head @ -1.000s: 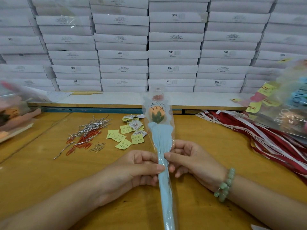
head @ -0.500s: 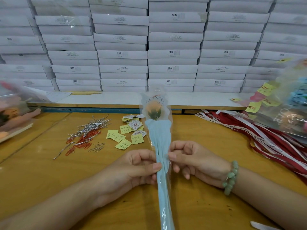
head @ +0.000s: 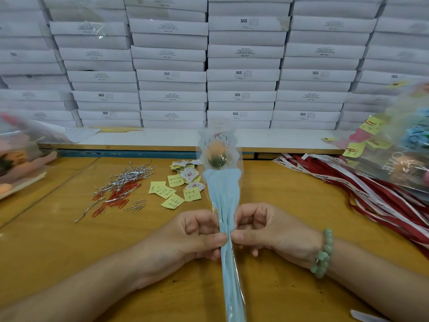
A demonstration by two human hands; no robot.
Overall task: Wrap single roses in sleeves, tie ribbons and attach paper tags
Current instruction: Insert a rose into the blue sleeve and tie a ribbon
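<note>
Hands pinching from both sides: the left hand (head: 197,235) and the right hand (head: 267,233) are curling tight, thumbs and forefingers squeezing the narrow waist of the clear plastic sleeve with pale blue lining (head: 224,198), which is standing upright over the yellow wooden table (head: 58,240). The peach-coloured rose bud (head: 216,153) is sitting inside its top. Farther back, small yellow paper tags (head: 173,194) are lying left of the sleeve, and red and white ribbons (head: 371,194) are trailing at right.

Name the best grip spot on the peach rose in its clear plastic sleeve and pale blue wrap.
Grip the sleeved peach rose at the narrow gathered neck of its blue wrap, pinching from both sides as the left hand and right hand do. It is slim and bunched there; the wide clear top around the bloom would likely crush.
</note>
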